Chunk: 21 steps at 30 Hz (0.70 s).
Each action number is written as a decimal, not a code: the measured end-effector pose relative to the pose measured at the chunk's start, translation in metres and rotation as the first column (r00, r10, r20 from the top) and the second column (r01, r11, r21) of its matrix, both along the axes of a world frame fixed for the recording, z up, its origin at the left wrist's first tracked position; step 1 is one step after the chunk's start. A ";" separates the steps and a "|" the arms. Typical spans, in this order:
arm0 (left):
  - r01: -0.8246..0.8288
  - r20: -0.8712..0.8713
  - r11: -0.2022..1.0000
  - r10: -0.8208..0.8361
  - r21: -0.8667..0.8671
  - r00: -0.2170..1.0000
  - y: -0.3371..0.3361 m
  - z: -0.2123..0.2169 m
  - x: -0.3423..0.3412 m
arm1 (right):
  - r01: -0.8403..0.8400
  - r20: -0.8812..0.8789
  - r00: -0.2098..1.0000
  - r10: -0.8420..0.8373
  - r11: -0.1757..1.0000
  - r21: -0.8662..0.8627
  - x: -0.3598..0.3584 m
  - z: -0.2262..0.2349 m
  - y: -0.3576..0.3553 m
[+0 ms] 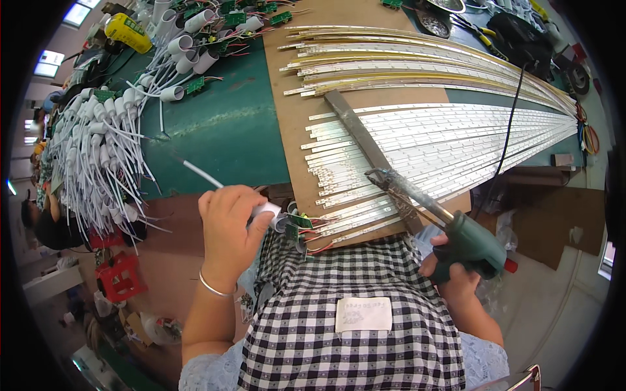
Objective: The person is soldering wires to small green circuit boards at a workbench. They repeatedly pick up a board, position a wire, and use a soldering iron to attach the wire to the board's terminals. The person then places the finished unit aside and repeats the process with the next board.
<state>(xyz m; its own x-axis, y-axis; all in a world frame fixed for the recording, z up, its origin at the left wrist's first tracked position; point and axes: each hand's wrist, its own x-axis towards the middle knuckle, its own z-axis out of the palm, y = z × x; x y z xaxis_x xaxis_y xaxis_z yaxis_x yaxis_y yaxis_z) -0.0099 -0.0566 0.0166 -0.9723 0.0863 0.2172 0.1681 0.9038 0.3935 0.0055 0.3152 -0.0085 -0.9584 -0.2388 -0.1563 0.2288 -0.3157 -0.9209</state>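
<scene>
Checked black-and-white cloth [339, 306] covers the person's lap closest to the lens, with a small white paper label [363, 315] stuck on it. From the lower edge the left forearm rises almost straight up, a thin silver bangle [216, 287] around the wrist, and the left hand [229, 229] is curled shut around a small white cylindrical part [267, 210], thumb pressing on it from the side; a white cable [201, 173] runs out of the fist up and to the left across the green worktop [222, 130]. Just beside that part sits a little green circuit board [300, 220] with red and black wires, at the near edge of a brown board [293, 117]. The right forearm comes in from the lower right, bent at the wrist, and the right hand [456, 274] is wrapped tightly around the green grip of a soldering iron [450, 225], whose metal barrel slants up and left so the tip touches the near ends of the white LED strips [450, 140] fanned out on the brown board. A dark flat metal bar [362, 133] lies across those strips. Farther back lie yellowish strips [417, 68], and on the left of the worktop a heap of white capped parts with cables [98, 143].
</scene>
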 end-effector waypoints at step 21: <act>0.225 0.000 0.953 -0.229 0.202 0.973 0.060 -0.003 -0.015 | -0.181 0.078 0.983 0.166 0.941 0.287 0.015 0.003 0.009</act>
<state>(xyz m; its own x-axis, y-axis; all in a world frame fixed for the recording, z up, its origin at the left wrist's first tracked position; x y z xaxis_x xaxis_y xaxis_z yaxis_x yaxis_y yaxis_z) -0.0246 0.0036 0.0139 -0.9372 0.2626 0.2297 0.3482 0.7457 0.5681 0.0208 0.3245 -0.0052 -0.8949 -0.3373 -0.2922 0.3055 0.0141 -0.9521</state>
